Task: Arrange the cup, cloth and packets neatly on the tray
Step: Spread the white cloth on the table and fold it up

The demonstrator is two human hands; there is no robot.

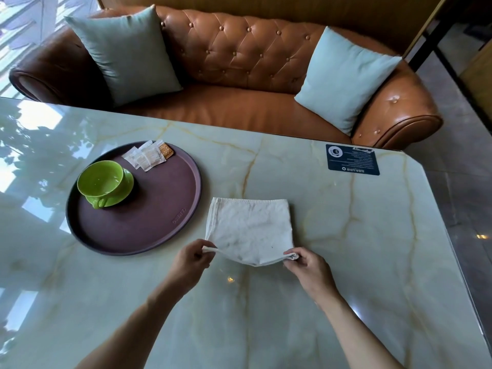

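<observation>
1. The folded, off-white fabric cloth (250, 227) lies on the pale green marble table (346, 235), just right of the round dark-brown tray (149, 235)
2. The left hand (190, 261) and right hand (310, 265) each pinch a near corner of it
3. It looks light and limp, so lifting by the corners would likely let the fold sag; supporting it from beneath seems safer
4. The glossy green ceramic cup (102, 181) and small paper packets (147, 155) already sit on the tray

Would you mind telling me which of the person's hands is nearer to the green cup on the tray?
Left. The left hand pinches the cloth's near-left corner, just off the tray holding the green cup; the right hand pinches the opposite corner, farther away.
</observation>
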